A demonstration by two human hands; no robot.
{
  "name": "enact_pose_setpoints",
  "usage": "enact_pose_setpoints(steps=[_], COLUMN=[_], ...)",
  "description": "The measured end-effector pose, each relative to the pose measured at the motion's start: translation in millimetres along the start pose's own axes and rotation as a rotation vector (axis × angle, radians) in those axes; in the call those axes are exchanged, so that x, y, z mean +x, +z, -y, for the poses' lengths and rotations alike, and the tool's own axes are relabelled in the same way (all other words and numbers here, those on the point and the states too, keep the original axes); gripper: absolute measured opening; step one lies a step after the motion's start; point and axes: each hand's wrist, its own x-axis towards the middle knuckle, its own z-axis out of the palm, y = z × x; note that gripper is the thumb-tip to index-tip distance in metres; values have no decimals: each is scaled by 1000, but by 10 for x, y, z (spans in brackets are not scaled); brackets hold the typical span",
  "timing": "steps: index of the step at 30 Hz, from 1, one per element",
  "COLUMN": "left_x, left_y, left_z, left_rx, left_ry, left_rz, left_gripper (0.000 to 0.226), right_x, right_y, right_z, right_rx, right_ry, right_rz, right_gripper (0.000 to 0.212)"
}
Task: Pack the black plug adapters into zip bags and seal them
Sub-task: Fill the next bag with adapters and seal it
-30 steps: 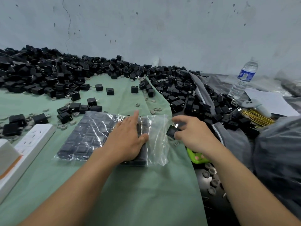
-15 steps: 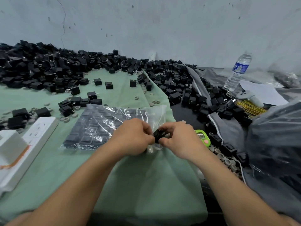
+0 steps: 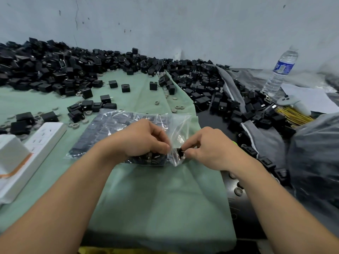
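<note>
The zip bag (image 3: 117,129) lies flat on the green cloth (image 3: 156,198), already packed with rows of black adapters, its mouth turned toward the person's right. At that mouth a single adapter (image 3: 178,150) is pinched between the thumb and fingertips of the right hand (image 3: 207,149). The left hand (image 3: 141,142), fingers curled in tight, pinches the near edge of the bag's opening and holds the film up.

From here, the adapter's metal prongs could snag or pierce the thin film if it goes in at an angle. The pinched edge could slip free and the mouth fall shut. Pushing hard might shove the packed rows out of line, and an adapter left sitting across the zip strip would likely stop the bag from sealing.

Glare and creases hide the zip strip itself, so I cannot tell whether the adapter is already past the mouth or just outside it. The left fingertips are tucked out of sight.

Farther out, loose adapters (image 3: 55,70) are heaped along the wall, a power strip (image 3: 36,143) sits at the left, and a water bottle (image 3: 280,70) stands at the right.
</note>
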Motion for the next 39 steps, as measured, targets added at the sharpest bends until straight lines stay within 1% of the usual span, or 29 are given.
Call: enact_pose_setpoints(steps=[1,3,6,9,11,13,16,20,21,23,25,27,29,31,33,36,39], left_x=[-1,-9,-43,-101,-124,-117,-92,-86,-84,-77,-71,-70,-71,-70,-72,-72,-63], left_y=[-12,-49,-112,-129,-103,-71,-44,-49,-53,-61,-70,-75,-71,-65,-58,-44,-18], left_z=[4,21,53,81,94,102,104,124,130,139,144,139,129,126,128,146,164], left_rx=[-2,-7,12,130,240,342,452,475,479,484,480,437,387,394,432,493,559], left_ry=[-4,-13,-18,-24,-26,-23,-18,-22,-24,-22,-9,3,3,4,8,15,14], left_rz=[14,33,8,34,70,54,11,17,20,26,35,44,44,40,47,52,33], left_gripper=[10,17,26,31,29,26,23,22,23,23,24,25,24,24,25,30,33], right_x=[-3,-11,15,46,51,44,30,-9,-16,-31,-36,-43,-49,-52,-39,-8,6], right_y=[15,68,128,143,151,172,192,100,68,29,23,9,-25,-59,-46,85,180], right_z=[-7,15,21,16,26,50,80,31,10,-19,-11,4,-2,-8,-12,27,56], right_rx=[-1,40,70,116,146,192,252,331,324,236,164,174,133,82,54,-7,58], right_ry=[-15,-65,-82,-66,-62,-69,-63,-57,-58,-66,-84,-96,-126,-153,-157,-157,-146], right_rz=[-3,7,-5,-3,-41,-72,-23,135,162,177,170,168,200,216,156,70,58], right_gripper=[24,15,12,7,3,7,12,9,6,4,11,20,25,30,32,27,27])
